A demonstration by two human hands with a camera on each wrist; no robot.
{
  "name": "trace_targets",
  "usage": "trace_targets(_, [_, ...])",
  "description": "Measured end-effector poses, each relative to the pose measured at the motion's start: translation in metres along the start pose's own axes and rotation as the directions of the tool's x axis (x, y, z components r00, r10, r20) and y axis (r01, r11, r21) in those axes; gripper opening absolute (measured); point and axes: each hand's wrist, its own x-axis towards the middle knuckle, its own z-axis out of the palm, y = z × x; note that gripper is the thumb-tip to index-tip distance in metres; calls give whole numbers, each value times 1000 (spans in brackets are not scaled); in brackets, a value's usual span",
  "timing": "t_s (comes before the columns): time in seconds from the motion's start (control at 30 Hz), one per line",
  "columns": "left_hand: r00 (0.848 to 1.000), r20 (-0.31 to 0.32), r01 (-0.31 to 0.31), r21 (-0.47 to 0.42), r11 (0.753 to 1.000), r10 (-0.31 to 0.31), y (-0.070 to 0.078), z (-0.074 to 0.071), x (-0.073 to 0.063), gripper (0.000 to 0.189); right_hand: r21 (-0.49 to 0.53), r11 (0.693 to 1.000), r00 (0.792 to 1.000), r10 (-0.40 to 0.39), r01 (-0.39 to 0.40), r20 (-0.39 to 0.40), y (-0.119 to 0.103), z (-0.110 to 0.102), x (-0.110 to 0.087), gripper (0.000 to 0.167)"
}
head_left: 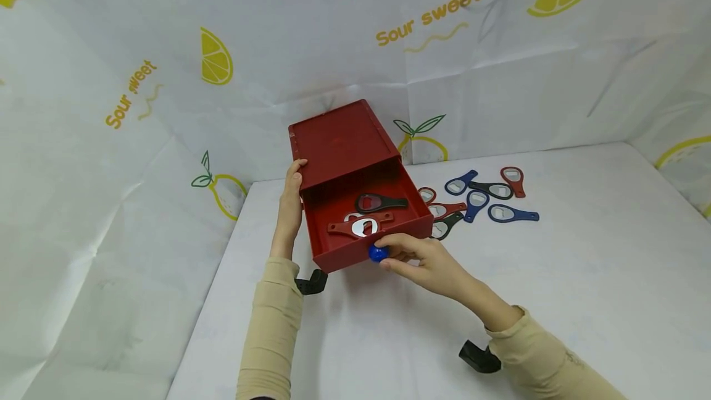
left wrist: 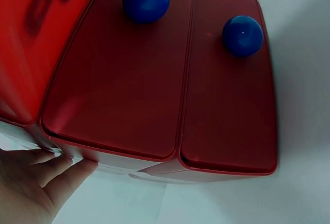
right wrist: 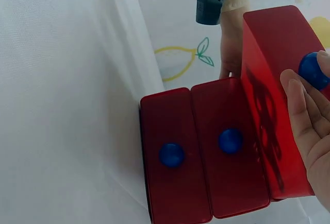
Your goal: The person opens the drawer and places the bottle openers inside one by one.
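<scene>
A red cabinet of stacked drawers stands against the back cloth, its top drawer pulled out. My right hand pinches that drawer's round blue knob between thumb and fingers. Against the cabinet's left side rests my left hand, fingers extended along the wall in the left wrist view. Inside the drawer lie a black bottle opener and a red bottle opener, with another partly hidden beneath. Below, the right wrist view shows two closed drawers with a blue knob and another blue knob.
Several blue, red and black bottle openers, one blue opener among them, lie on the white tabletop right of the cabinet. White cloth printed with lemons hangs behind. A black wrist device sits by the right sleeve.
</scene>
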Motion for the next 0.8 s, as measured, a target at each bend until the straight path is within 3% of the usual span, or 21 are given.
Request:
trace_targets(0.33, [1000,-9,-6,13,1000,6,1,-1,1,42,-24,1000,999,15,-16,-45,-3,0,17,28])
trace_targets(0.57, [999,-18,29,28,999,-28,1,-1,0,43,-57,996,993,68,-74,-94,4,2,33,28])
trace_targets(0.8, [999,-22,35,13,999,-35,0,-1,2,42,-74,994,991,75,-84,-114,11,4,51,29])
